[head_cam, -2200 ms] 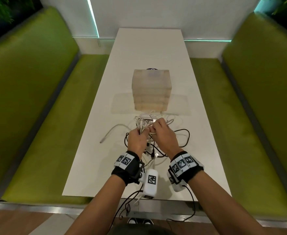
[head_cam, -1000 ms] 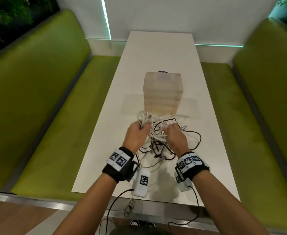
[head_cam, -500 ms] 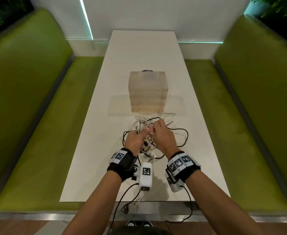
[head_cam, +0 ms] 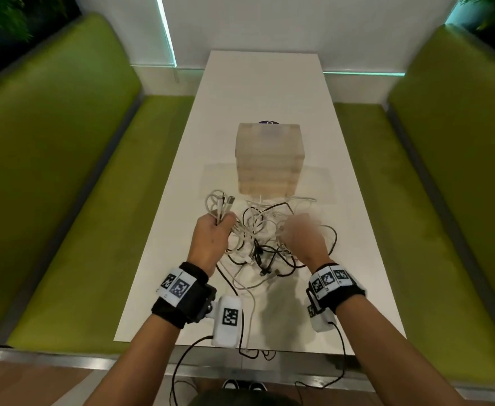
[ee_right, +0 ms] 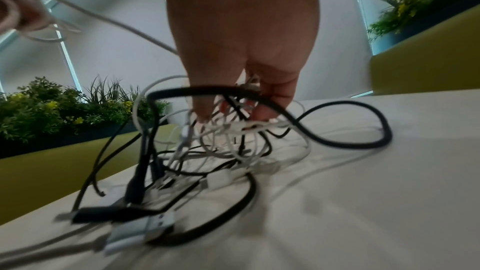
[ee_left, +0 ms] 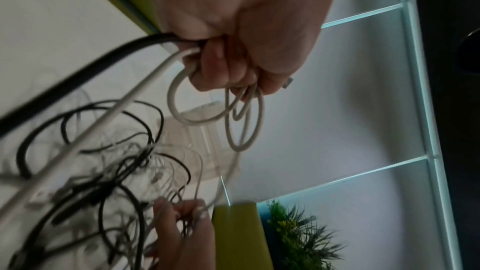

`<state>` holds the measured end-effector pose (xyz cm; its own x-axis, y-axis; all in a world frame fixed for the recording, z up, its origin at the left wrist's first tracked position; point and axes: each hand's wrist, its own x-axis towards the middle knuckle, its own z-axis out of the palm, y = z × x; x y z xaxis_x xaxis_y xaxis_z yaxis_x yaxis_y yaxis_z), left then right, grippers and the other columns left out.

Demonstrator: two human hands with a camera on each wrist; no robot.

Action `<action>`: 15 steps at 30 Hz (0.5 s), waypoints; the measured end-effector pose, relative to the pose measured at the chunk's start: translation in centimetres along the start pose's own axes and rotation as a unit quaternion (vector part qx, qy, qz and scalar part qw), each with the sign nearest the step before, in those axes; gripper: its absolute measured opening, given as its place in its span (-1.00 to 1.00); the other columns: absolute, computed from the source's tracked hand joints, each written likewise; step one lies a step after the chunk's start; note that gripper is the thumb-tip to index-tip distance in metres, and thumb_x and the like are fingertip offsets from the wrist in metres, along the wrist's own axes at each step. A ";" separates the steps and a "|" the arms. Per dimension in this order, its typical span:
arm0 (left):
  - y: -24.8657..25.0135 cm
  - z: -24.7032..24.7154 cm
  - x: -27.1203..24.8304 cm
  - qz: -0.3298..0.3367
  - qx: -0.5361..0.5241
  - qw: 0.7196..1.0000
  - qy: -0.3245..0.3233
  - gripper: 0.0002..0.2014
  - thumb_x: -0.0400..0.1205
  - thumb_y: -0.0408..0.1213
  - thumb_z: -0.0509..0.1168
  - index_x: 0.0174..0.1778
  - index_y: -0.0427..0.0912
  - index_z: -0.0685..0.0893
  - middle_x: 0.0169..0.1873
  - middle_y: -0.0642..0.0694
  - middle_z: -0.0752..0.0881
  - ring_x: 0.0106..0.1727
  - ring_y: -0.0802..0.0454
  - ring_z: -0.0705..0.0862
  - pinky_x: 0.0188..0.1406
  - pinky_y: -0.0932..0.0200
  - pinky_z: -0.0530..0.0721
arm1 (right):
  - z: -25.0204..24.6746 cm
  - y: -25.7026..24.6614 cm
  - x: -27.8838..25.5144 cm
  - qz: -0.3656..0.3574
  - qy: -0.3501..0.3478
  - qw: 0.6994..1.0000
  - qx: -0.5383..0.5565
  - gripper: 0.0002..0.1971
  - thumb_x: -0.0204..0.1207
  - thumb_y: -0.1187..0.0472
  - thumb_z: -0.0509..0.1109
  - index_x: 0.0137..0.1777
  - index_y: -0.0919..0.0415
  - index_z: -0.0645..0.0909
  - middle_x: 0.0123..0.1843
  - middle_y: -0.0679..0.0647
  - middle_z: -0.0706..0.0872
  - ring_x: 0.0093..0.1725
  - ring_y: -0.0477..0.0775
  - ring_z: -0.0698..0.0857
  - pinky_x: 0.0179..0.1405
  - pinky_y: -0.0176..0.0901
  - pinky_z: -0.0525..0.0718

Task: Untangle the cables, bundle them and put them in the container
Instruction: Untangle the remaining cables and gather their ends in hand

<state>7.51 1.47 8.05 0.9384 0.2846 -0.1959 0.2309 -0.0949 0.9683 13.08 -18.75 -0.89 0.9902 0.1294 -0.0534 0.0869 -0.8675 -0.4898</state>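
Note:
A tangle of white and black cables lies on the white table between my hands. My left hand grips a bunch of looped white cable, plug ends sticking up above the fist; a black cable also runs into that fist. My right hand, blurred in the head view, reaches its fingers down into the tangle and pinches thin white strands. The frosted translucent container stands just beyond the cables.
Green padded benches run along both sides of the table. Black cable and white cable trail over the near table edge. Plants stand behind the benches. A dark round object peeks out behind the container.
My hands have drawn apart: the left pulled left with its white cable bunch, the right moved right. The tangle is spread wider between them.

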 end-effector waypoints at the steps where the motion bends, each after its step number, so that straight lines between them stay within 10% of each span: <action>1: 0.2 -0.7 0.1 0.002 0.002 1.000 0.004 -0.78 0.67 -0.27 0.26 -0.27 -0.28 0.60 -0.56 -0.04 0.32 -0.56 0.09 0.22 -0.53 0.17 0.18 | -0.3 0.1 0.0 -0.001 -0.009 1.000 0.018 -0.70 0.51 -0.03 0.41 0.10 0.13 0.54 0.23 0.06 0.48 -0.14 0.15 0.63 -0.23 -0.13 0.52; 9: 0.6 -3.7 -0.8 0.013 0.020 0.999 -0.021 -0.74 0.69 -0.28 0.24 -0.33 -0.16 0.63 -0.72 0.16 0.40 -0.56 0.08 0.22 -0.53 0.18 0.22 | -7.1 -1.6 -0.8 -0.054 -0.232 0.968 0.074 -0.71 0.46 0.19 0.51 0.17 -0.03 0.68 0.44 0.04 0.50 0.45 0.00 0.47 0.14 -0.40 0.29; 12: 0.2 -3.8 -1.5 0.016 0.036 0.998 -0.048 -0.76 0.68 -0.29 0.25 -0.32 -0.16 0.62 -0.70 0.17 0.39 -0.60 0.15 0.27 -0.50 0.14 0.24 | -10.1 -3.2 -1.5 -0.069 -0.252 0.965 0.005 -0.73 0.52 0.24 0.44 0.21 0.02 0.70 0.39 0.03 0.59 0.37 0.00 0.54 0.09 -0.39 0.32; 15: 0.6 -3.3 -2.6 0.032 0.051 0.995 -0.079 -0.78 0.70 -0.34 0.22 -0.27 -0.22 0.62 -0.73 0.21 0.48 -0.67 0.28 0.41 -0.47 0.19 0.30 | -12.2 -4.5 -2.8 -0.053 -0.215 0.975 -0.005 -0.80 0.57 0.18 0.40 0.16 0.03 0.71 0.12 -0.02 0.65 -0.15 -0.24 0.59 -0.20 -0.43 0.42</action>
<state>4.40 3.79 9.65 0.9787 0.1222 -0.1648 0.1874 -0.2065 0.9603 11.26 -21.04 12.13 0.8383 0.4056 -0.3644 0.1889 -0.8430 -0.5036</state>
